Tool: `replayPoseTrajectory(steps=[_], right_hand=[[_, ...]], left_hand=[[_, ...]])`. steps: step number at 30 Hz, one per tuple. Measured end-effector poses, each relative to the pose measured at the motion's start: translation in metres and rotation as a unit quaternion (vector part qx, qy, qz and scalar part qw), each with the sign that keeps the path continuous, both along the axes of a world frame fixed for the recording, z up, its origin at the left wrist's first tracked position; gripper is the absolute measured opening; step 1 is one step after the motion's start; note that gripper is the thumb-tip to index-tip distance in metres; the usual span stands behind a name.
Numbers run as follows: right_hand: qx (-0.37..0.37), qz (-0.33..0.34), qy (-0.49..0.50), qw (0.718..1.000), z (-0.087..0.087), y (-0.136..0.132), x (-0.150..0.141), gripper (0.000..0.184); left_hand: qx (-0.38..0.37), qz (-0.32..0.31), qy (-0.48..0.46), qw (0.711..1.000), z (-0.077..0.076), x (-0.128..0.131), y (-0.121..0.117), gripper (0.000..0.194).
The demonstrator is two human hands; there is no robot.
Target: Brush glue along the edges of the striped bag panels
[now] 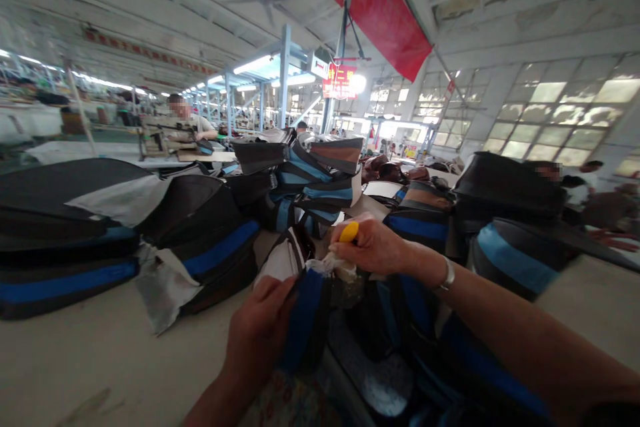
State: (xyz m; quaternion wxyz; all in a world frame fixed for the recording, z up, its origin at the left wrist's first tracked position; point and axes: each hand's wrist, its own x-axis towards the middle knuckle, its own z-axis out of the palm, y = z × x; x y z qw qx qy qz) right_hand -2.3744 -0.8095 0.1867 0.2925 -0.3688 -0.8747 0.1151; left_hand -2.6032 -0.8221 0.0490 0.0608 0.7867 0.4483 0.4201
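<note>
My left hand (263, 323) is closed on a black fabric panel with a blue band (306, 320), holding it upright by its side. A yellow-handled tool (349, 232) is gripped in my right hand (373, 247) just above the panel's top end; its working end is hidden. Whitish, stringy material (320, 267) shows at that end, close to my right fingers. Below the right hand is a pale, crusted object (347, 277) whose kind I cannot make out. More black and blue panels (417, 300) lie beneath my right forearm.
Stacked black and blue sewn pieces (220, 250) lie on the table (65, 360) at left, some with white lining showing. Further piles (320, 173) rise ahead, and others (515, 253) stand at right. Beyond, a person (200, 123) sits at a sewing machine (167, 137).
</note>
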Motion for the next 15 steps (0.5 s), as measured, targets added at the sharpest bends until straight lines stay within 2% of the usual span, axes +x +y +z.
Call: replayPoseTrajectory(steps=[3,5,6,8,10,13,15], right_hand=[[0.016,-0.019,0.069,0.997,0.007,-0.004,-0.004,0.019],[-0.014,-0.004,0.094,0.995,0.010,-0.008,-0.011,0.023],[-0.027,0.000,0.076,0.997,0.010,-0.009,-0.015,0.023],[-0.030,-0.009,-0.012,0.999,0.009,-0.008,-0.022,0.024],[0.010,-0.043,-0.096,0.994,0.009,-0.006,-0.026,0.027],[0.067,-0.096,-0.114,0.986,0.012,-0.005,-0.029,0.030],[0.057,-0.092,-0.126,0.986,0.013,-0.007,-0.032,0.029]], left_hand=[[0.140,0.049,0.132,0.980,-0.008,0.007,-0.003,0.031],[0.210,0.052,0.173,0.961,-0.012,0.010,-0.005,0.034],[0.231,0.049,0.184,0.954,-0.013,0.012,-0.006,0.035],[0.253,0.045,0.202,0.945,-0.014,0.014,-0.007,0.036],[0.265,0.044,0.219,0.938,-0.014,0.016,-0.009,0.036],[0.283,0.039,0.233,0.929,-0.015,0.019,-0.011,0.037],[0.290,0.035,0.233,0.928,-0.017,0.020,-0.012,0.036]])
